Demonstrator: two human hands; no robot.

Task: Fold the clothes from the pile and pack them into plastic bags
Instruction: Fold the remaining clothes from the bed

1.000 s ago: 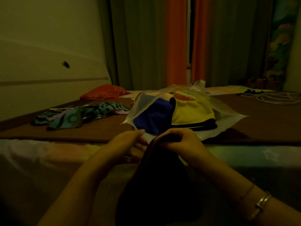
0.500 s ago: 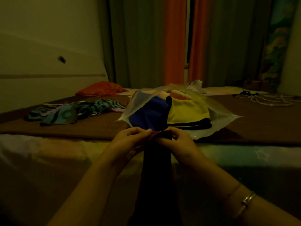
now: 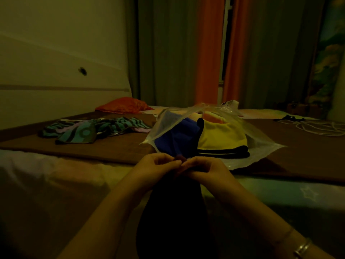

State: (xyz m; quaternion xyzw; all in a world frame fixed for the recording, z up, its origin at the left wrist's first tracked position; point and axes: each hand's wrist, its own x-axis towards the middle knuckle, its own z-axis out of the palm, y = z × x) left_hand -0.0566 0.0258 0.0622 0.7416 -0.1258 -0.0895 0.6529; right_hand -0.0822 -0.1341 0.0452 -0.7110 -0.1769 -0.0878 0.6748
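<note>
dark cloth [image 3: 173, 212] is hanging w/ its top edge pinched by left hand [image 3: 155, 168] & right hand [image 3: 202, 170], just before the plastic bag [image 3: 261, 146].

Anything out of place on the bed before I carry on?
Only the striped teal clothes, lying crumpled and unfolded left of the plastic bag. Both hands pinch a dark garment.

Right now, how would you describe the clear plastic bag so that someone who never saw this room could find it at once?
Look at the brown mat spread in front of the curtains. Just beyond the two hands, right of the striped teal clothes, lies the plastic bag. It alone is transparent, showing a folded blue garment and a yellow one inside.
</note>
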